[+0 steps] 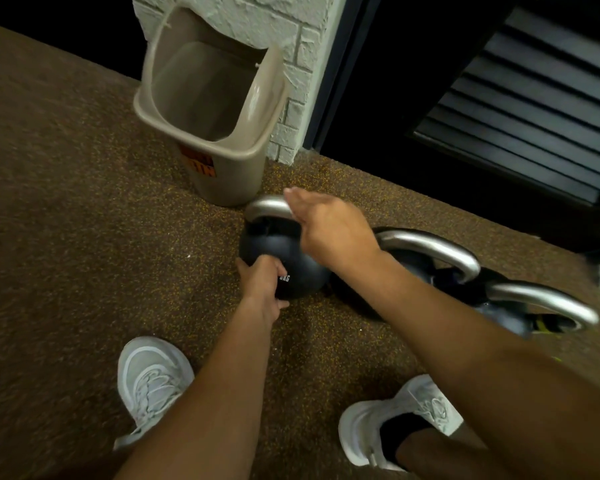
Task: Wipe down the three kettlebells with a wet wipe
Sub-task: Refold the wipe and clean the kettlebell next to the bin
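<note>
Three black kettlebells with silver handles stand in a row on the speckled floor. My left hand (260, 282) is cupped against the near side of the left kettlebell (267, 245), beside its white weight marking. My right hand (329, 226) hovers over that kettlebell's handle (265, 206), fingers stretched out flat and holding nothing I can see. The middle kettlebell (430, 247) and the right kettlebell (541, 301) sit behind my right forearm, which partly hides them. No wet wipe shows in either hand.
A beige waste bin (232, 181) with an orange label stands just behind the left kettlebell, against a white brick pillar (291, 29). A dark louvred panel (534, 116) fills the right background. My white shoes (149, 375) (406, 420) are planted on the brown speckled floor (84, 237).
</note>
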A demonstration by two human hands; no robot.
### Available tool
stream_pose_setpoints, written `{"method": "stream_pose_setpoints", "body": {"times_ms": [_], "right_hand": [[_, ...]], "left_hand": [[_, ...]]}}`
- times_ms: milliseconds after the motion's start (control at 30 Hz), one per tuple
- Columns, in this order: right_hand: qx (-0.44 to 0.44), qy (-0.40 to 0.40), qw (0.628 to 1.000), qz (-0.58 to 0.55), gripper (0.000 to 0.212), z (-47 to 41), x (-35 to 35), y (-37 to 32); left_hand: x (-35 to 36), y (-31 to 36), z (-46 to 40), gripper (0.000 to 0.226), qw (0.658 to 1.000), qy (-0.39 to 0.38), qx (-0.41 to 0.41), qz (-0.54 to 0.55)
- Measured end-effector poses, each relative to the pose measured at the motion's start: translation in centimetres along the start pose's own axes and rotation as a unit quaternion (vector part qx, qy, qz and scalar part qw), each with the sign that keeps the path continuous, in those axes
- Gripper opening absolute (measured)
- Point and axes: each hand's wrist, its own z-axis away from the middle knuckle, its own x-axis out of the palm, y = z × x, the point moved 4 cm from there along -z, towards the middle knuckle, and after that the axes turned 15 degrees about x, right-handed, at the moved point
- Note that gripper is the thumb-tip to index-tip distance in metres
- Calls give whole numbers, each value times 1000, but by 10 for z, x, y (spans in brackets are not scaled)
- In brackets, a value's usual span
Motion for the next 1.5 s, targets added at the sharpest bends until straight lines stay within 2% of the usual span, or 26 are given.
{"method": "stream_pose_setpoints", "body": {"times_ms": [67, 167, 267, 433, 567, 667, 733, 800, 867, 933, 1000, 1067, 1167, 1300, 1367, 1433, 1500], "right_hand": [[-27, -30, 997, 68, 54, -16, 0, -28], [-73, -25, 985, 151, 28, -28, 9, -66], [-124, -14, 964, 233, 29, -27, 19, -85], [-155, 1, 965, 210, 37, -20, 13, -56], [-106, -43, 985, 131, 61, 0, -1, -12], [-68, -61, 989, 114, 74, 11, 1, 15], [-51, -64, 992, 92, 78, 19, -2, 29], [-25, -76, 993, 87, 81, 25, -8, 39], [33, -81, 995, 55, 73, 27, -19, 48], [107, -50, 992, -48, 50, 25, -35, 55], [179, -16, 965, -192, 28, 22, -49, 60], [233, -26, 908, -347, 14, 22, -56, 60], [250, -64, 819, -512, 19, 27, -59, 47], [237, -58, 761, -601, 24, 32, -65, 30], [228, -83, 721, -649, 15, 34, -68, 22], [224, -113, 684, -685, 5, 35, -70, 18], [222, -120, 677, -691, 4, 36, -72, 15]], "left_hand": [[-1, 1, 0, 102, 1000, -1, -10, -11], [-2, 1, -2, 96, 999, 3, -24, -24], [-7, 1, -4, 77, 998, 3, -27, -52], [-22, 8, 4, 53, 999, 27, -21, -32], [-30, 15, 12, 31, 998, 47, 4, -33], [-33, 21, 18, 12, 997, 69, 30, -21], [-34, 26, 22, 11, 994, 91, 50, -18], [-36, 29, 24, 25, 989, 113, 94, -20], [-34, 39, 30, 32, 976, 136, 164, -34], [-28, 54, 43, 32, 957, 138, 250, -47], [-16, 74, 58, 34, 929, 90, 353, -73], [1, 90, 72, 37, 903, 8, 420, -92], [22, 110, 90, 38, 851, -82, 506, -118], [32, 125, 104, 30, 797, -136, 563, -171], [29, 128, 107, 30, 794, -139, 564, -181], [24, 130, 107, 31, 806, -131, 545, -188], [22, 133, 109, 31, 815, -123, 527, -207]]}}
